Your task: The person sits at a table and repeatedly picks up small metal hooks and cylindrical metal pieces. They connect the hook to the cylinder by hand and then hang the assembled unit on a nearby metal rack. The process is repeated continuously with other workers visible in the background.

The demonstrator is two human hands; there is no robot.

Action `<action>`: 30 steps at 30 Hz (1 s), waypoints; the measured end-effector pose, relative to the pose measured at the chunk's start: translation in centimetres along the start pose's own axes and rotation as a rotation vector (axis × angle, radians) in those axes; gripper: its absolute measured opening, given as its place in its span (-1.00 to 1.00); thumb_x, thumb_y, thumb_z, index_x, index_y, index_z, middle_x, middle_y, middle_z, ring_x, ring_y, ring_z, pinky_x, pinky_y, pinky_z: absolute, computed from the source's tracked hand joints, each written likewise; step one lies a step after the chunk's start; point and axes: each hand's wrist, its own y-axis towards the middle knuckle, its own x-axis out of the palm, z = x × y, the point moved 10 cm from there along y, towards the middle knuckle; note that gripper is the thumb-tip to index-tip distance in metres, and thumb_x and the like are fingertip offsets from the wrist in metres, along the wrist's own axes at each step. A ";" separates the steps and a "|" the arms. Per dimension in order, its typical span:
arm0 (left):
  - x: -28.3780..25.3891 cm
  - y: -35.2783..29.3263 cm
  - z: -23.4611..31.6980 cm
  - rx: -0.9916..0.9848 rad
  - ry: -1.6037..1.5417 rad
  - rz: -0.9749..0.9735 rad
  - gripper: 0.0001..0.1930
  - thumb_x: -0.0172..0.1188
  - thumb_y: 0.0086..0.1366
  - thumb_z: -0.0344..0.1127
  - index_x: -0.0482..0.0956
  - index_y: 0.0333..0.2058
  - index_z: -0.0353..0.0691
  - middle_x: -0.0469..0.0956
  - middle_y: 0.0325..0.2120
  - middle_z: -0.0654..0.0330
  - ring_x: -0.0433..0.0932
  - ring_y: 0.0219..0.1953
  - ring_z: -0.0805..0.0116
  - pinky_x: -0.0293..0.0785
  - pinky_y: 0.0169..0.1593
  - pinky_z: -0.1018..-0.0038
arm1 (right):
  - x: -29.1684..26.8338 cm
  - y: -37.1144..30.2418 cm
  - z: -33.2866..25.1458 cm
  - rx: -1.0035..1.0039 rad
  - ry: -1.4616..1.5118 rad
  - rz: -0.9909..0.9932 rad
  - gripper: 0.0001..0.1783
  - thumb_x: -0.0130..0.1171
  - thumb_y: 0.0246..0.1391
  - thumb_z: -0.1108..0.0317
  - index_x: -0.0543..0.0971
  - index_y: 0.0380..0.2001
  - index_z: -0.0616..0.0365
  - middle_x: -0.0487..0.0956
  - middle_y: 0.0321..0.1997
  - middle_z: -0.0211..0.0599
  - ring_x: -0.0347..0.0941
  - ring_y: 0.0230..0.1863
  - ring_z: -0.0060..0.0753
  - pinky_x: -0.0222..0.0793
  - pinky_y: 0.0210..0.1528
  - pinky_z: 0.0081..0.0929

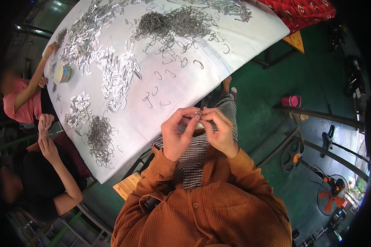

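Note:
My left hand and my right hand meet above my lap, beside the table's edge. Both pinch one small metal piece between thumb and fingertips; its exact shape is mostly covered. Just beyond my hands, a few loose bent wire hooks lie on the white-covered table. Farther off spreads a dense heap of dark wire hooks. Left of that lie many flat, shiny metal strips, and a smaller heap of wire hooks sits near the left corner.
Two people sit along the table's left side: one in a pink shirt, one in black with both hands raised. A paper tub stands by them. To my right are a pink bucket, metal bars and an orange-bladed fan.

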 end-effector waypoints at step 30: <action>0.4 -0.6 -0.2 0.082 0.118 0.004 -0.88 0.21 0.22 -0.55 0.61 -0.25 -0.33 0.66 -0.30 0.16 0.57 -0.28 0.51 0.47 -0.22 0.59 | -0.2 15.5 11.3 0.055 -0.469 -0.094 -0.90 0.09 0.07 0.54 0.57 -0.34 0.25 0.56 -0.28 -0.02 0.52 -0.30 -0.08 0.40 -0.21 -0.21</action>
